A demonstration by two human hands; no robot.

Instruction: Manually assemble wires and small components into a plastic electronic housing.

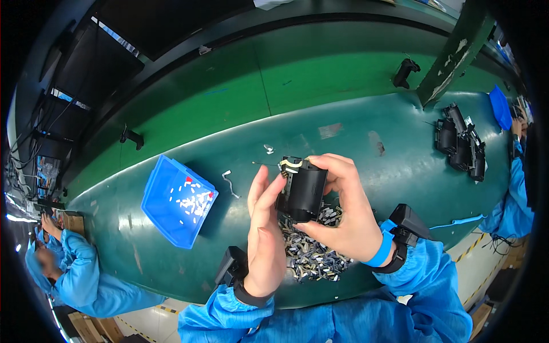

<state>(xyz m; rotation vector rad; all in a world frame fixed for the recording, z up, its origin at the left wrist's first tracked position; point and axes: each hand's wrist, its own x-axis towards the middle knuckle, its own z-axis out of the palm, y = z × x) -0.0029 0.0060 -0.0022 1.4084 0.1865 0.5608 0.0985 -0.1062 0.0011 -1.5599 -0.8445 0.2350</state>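
Observation:
Above the bench, my right hand [354,224] grips a black curved plastic housing [305,193], fingers at its upper right and thumb at its lower edge. A short pale ribbon cable [292,164] with a small connector [283,171] lies at the housing's upper left end. My left hand [266,239] is held upright with its fingers stretched out. One fingertip touches the area by that connector, and the thumb stays apart. Under my hands a heap of small cables with connectors [311,257] covers the bench, partly hidden by my right hand.
A blue bin [166,211] with small white pieces and some red bits stands left on the green bench [120,251]. One loose cable [231,184] lies beside it. Black housings [462,143] are piled at right, near a green post [454,63]. People in blue [86,268] sit at both sides.

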